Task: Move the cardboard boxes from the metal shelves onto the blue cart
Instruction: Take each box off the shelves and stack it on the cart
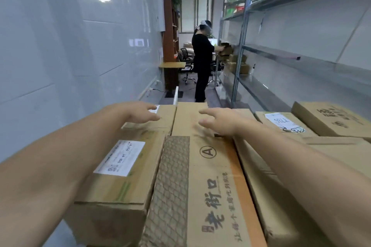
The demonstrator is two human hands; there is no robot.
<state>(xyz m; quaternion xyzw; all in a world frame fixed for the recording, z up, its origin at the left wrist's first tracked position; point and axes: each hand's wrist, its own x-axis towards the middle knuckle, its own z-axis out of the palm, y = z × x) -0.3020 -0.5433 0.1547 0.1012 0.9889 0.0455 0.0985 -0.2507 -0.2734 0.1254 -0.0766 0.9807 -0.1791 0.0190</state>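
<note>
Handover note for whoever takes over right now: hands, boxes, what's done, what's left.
Left hand: open, fingers straight, over the far-left box; contact unclear.
Right hand: open, over the long box marked A, holding nothing.
Boxes: packed side by side in front of the person; what bears them is hidden, and the blue cart is not in view.
Done: the near bays of the metal shelves look bare.
Left: likely the far-bay boxes, beside another person.

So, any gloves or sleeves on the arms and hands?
None. The left hand and right hand are bare, with no gloves or rings showing. The left forearm and right forearm are bare too: no sleeves, watch or bands in view.
</note>
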